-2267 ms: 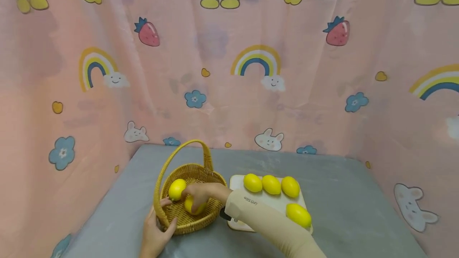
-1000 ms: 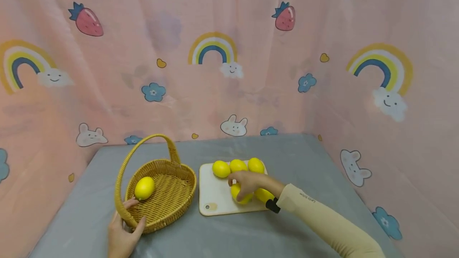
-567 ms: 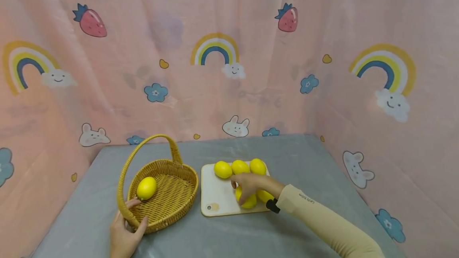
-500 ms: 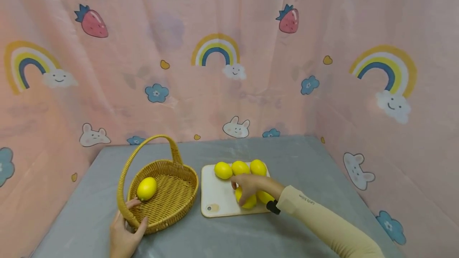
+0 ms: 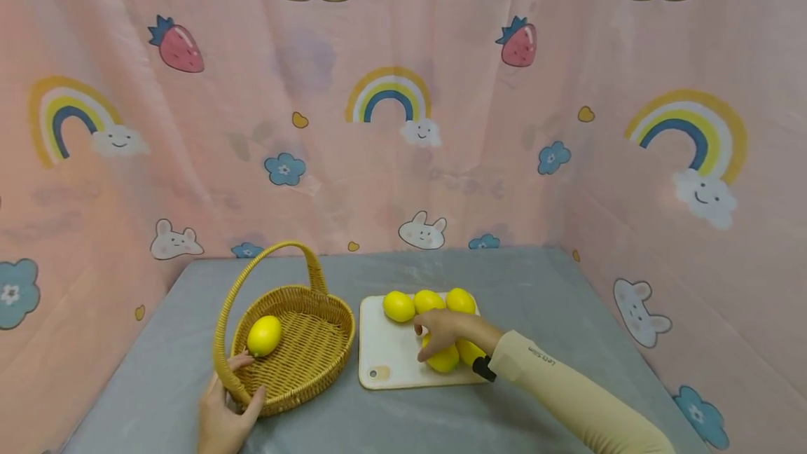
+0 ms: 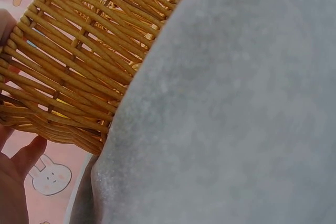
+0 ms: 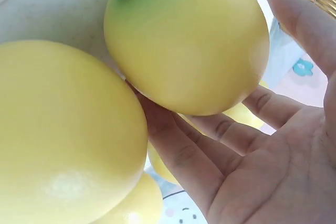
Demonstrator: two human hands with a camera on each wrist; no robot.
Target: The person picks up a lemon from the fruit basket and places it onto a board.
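Note:
My left hand (image 5: 223, 415) grips the near-left side of a heart-shaped wicker basket (image 5: 318, 345), fingers over the rim and thumb outside. One yellow lemon (image 5: 264, 335) lies in the basket, by the left fingertips. At the white board (image 5: 394, 349), my right hand (image 5: 444, 328) is around a lemon (image 5: 444, 361). In the right wrist view its fingers lie against this green-tipped lemon (image 7: 189, 40), while the thumb stands apart from it. Beside it sits another lemon (image 7: 68, 129), partly hidden by the hand in the head view.
Along the board's back edge is a row of three lemons, the leftmost lemon (image 5: 399, 307) standing out most. A tall handle (image 5: 236, 293) arches over the basket. Grey cloth (image 5: 353, 426) covers the table, and a pink patterned curtain (image 5: 353, 181) hangs behind and at the sides.
My right hand has carried a lemon from the basket to the board's front row. Since half a second ago its thumb has moved off that lemon. The left hand still grips the basket.

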